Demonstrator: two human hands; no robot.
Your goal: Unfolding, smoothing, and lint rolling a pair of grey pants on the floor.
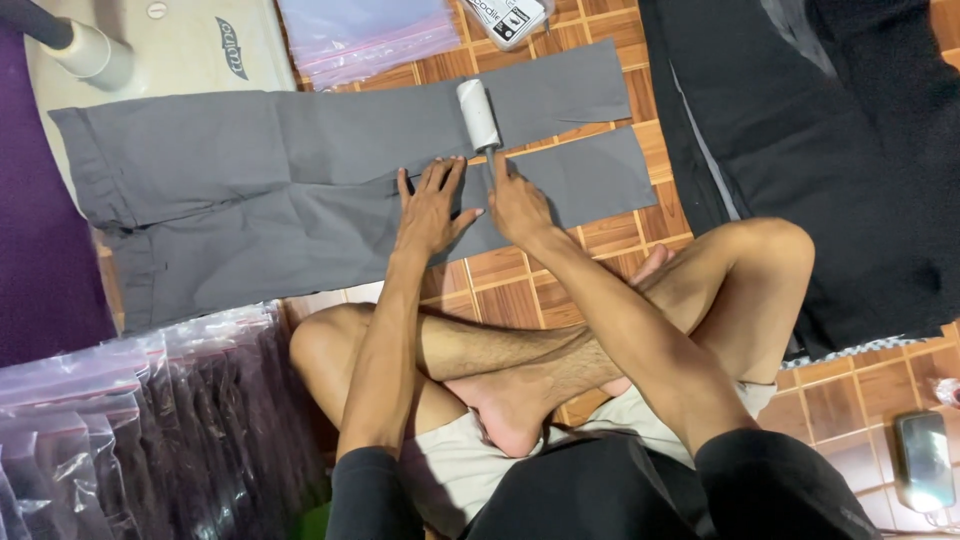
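A: Grey trousers (pixel 300 170) lie spread on the wooden floor (pixel 520 290). Left hand (pixel 430 210) is flat, fingers spread, pinning one leg.

B: Right hand (pixel 515 205) grasps the lint roller (pixel 478 115) on the cloth. My judgement: keep fabric taut, roll straight, overlapping passes.

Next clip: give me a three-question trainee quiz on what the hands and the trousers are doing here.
1. True or false: the left hand lies flat on the grey trousers.
2. What does the right hand hold? A) scissors B) lint roller C) iron
3. Fill in: the trousers are spread on a ____ floor.

Key: 1 true; 2 B; 3 wooden parquet.
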